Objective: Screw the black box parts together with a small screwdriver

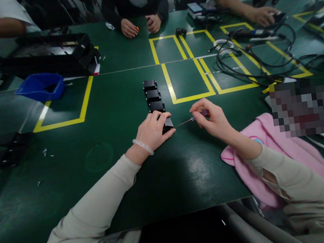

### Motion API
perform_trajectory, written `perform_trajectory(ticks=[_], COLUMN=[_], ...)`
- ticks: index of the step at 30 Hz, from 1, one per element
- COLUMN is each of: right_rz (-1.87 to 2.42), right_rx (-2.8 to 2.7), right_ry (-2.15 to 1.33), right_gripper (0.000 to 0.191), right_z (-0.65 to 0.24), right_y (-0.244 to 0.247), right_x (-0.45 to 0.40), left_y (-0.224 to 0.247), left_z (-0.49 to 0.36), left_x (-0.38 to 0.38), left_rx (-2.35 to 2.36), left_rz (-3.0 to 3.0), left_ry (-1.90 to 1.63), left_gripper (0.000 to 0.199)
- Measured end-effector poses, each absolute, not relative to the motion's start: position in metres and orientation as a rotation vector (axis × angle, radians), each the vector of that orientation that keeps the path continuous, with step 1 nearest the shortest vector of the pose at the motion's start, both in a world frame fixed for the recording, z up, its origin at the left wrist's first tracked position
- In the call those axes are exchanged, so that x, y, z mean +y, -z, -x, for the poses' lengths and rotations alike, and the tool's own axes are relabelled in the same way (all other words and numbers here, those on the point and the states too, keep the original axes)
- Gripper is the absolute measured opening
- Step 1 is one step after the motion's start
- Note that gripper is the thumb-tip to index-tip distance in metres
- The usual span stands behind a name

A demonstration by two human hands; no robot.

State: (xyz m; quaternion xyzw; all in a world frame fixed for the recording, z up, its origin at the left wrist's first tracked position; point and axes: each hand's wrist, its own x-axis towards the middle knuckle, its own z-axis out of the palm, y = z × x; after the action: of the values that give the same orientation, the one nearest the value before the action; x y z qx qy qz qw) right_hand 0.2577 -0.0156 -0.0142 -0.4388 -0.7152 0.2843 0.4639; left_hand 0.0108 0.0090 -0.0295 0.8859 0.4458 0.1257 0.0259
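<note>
My left hand (153,130) grips a small black box-shaped part (168,124) on the green table, thumb and fingers closed around it. In my right hand (210,117) is a screwdriver (205,113), held by its dark purple handle. Its thin shaft (183,123) points left, and the tip reaches the right-hand side of the part, close to my left thumb. Beyond my left hand, more black box-shaped parts (153,95) stand in a row leading away from me. My fingers hide much of the held part.
Small screws (45,152) lie at left, near a blue scoop-shaped bin (41,87) and black trays (49,56). A pink cloth (275,142) lies by my right forearm. Cables (232,64) tangle at back right. Other people's hands (129,28) rest across the table (146,187).
</note>
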Motion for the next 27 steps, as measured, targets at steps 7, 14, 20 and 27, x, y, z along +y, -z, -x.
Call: perform_trajectory(ticks=[7,14,20,27], right_rz=[1.102,1.100,1.102,1.079], right_rx=[-1.756,-1.743,-1.739,-1.745], right_ry=[-0.712,-0.704,-0.714,-0.730], right_gripper=[0.020,0.017,0.018,0.019], right_z=[-0.2577,-0.2588,-0.2578,-0.2585], right_y=[0.0157,0.0189,0.0174,0.0169], right_x=[-0.0155,-0.0144,-0.0150,-0.0151], left_y=[0.0287,0.0285,0.0289,0.0289], left_z=[-0.0108,-0.0114,-0.0106,-0.0110], left_x=[0.0089,0.0084,0.0086,0.0094], left_rx=[1.380,1.383,1.377,1.370], left_rz=[-2.730,-2.731,-2.741,-2.738], left_ry=[-0.393,-0.377,-0.387,-0.398], left_gripper=[0.048,0.049,0.048,0.048])
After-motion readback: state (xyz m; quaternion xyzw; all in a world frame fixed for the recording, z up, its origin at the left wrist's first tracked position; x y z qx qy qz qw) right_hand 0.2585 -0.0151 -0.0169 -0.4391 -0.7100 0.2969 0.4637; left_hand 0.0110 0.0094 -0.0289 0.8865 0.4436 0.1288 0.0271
